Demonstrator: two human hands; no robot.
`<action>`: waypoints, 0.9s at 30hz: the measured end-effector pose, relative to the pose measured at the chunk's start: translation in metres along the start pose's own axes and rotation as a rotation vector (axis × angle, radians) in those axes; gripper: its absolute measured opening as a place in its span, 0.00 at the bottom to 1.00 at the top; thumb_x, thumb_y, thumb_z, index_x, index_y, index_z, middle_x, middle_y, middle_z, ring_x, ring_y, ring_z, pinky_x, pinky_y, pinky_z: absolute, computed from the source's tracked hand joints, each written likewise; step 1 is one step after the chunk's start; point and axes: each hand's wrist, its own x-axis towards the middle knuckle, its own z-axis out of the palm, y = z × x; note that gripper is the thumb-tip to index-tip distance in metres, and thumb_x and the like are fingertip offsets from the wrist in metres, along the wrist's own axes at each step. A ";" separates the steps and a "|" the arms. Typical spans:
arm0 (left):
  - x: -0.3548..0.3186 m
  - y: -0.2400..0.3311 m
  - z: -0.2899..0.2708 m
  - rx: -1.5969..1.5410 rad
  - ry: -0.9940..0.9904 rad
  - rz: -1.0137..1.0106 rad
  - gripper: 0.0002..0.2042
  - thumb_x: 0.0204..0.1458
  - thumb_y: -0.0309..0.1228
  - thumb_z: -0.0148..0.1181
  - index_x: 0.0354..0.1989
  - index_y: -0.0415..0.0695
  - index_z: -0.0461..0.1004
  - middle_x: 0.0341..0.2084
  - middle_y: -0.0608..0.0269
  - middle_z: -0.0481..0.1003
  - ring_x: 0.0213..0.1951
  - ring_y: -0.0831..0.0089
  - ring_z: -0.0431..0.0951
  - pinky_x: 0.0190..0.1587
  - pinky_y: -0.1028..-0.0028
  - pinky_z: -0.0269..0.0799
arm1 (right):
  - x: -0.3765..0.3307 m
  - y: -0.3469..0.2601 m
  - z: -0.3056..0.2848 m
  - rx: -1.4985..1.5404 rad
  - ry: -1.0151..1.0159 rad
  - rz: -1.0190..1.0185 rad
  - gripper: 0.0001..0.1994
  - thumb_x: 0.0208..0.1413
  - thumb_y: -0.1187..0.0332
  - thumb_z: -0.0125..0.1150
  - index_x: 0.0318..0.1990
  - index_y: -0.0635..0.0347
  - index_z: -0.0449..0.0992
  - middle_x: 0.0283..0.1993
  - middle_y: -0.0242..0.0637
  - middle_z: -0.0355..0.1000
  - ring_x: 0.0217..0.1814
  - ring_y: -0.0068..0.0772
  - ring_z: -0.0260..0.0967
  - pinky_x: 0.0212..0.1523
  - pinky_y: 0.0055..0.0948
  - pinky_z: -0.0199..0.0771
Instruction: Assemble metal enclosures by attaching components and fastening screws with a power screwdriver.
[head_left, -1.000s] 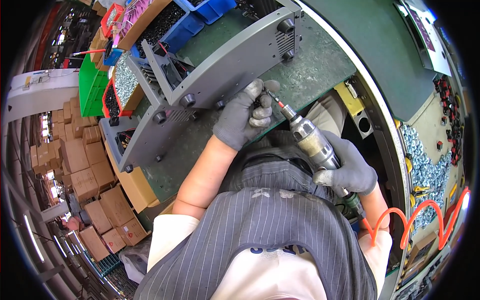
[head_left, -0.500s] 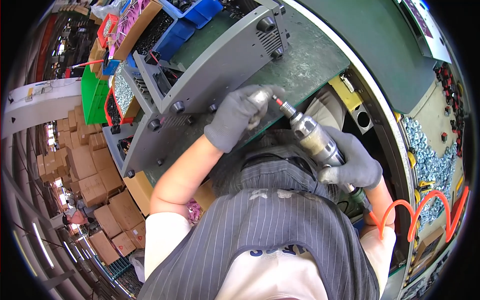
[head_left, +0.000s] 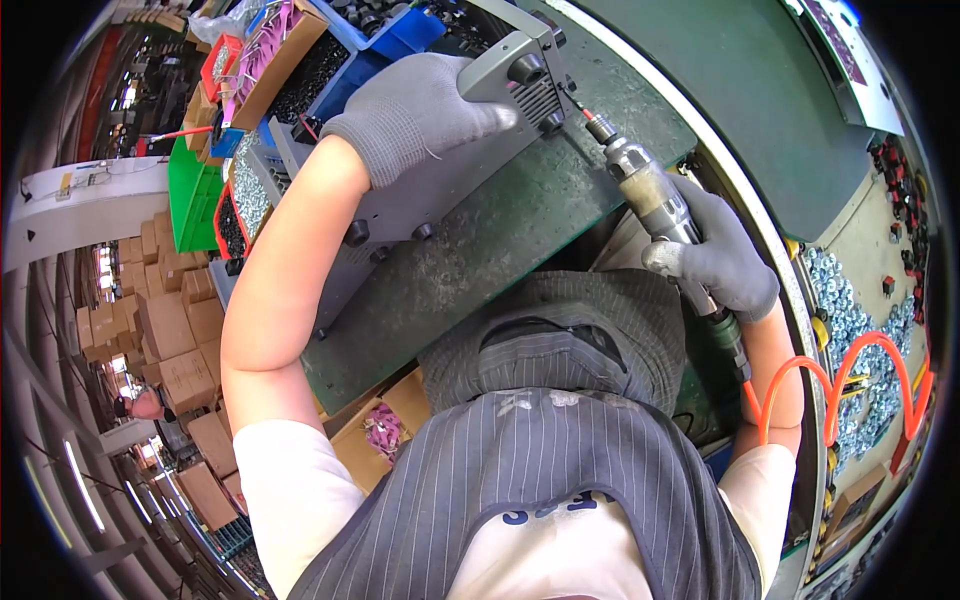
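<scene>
A long grey metal casing (head_left: 420,190) with black round feet lies on the green work mat (head_left: 520,220). My left hand (head_left: 415,115), in a grey glove, grips its far end near a vented panel. My right hand (head_left: 715,255), also gloved, holds a pneumatic screwdriver (head_left: 650,190). Its red-tipped bit points at the far corner of the casing, by a black foot (head_left: 550,122). An orange coiled air hose (head_left: 850,385) runs from the tool's rear.
Blue (head_left: 400,35), green (head_left: 195,195) and red (head_left: 220,60) parts bins stand along the far left. A tray of silvery screws (head_left: 850,330) lies at the right. Stacked cardboard boxes (head_left: 165,340) fill the floor at the left. My apron and hat brim cover the lower middle.
My left hand slid along the casing to its far end. The screwdriver moved up and away with it, its bit now at the far corner. The view has shifted closer.
</scene>
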 end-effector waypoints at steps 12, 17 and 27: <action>0.010 -0.003 -0.006 -0.091 -0.170 -0.001 0.18 0.40 0.34 0.61 0.37 0.33 0.73 0.23 0.60 0.74 0.25 0.76 0.72 0.32 0.75 0.69 | 0.006 -0.009 -0.003 -0.002 -0.005 0.042 0.28 0.37 0.65 0.67 0.49 0.65 0.68 0.34 0.29 0.66 0.35 0.21 0.62 0.38 0.23 0.63; 0.010 -0.006 -0.007 -0.083 -0.172 0.051 0.19 0.40 0.35 0.61 0.38 0.34 0.73 0.24 0.59 0.75 0.26 0.75 0.73 0.33 0.75 0.69 | 0.001 -0.014 0.002 -0.247 0.080 -0.040 0.28 0.37 0.65 0.68 0.48 0.65 0.68 0.33 0.31 0.67 0.35 0.23 0.64 0.39 0.25 0.65; -0.058 0.057 -0.010 -0.685 0.205 0.127 0.12 0.51 0.37 0.51 0.36 0.41 0.71 0.23 0.63 0.72 0.25 0.74 0.71 0.27 0.76 0.67 | -0.033 -0.010 0.007 0.048 0.027 0.088 0.31 0.36 0.63 0.70 0.51 0.64 0.67 0.38 0.34 0.71 0.40 0.24 0.67 0.45 0.25 0.65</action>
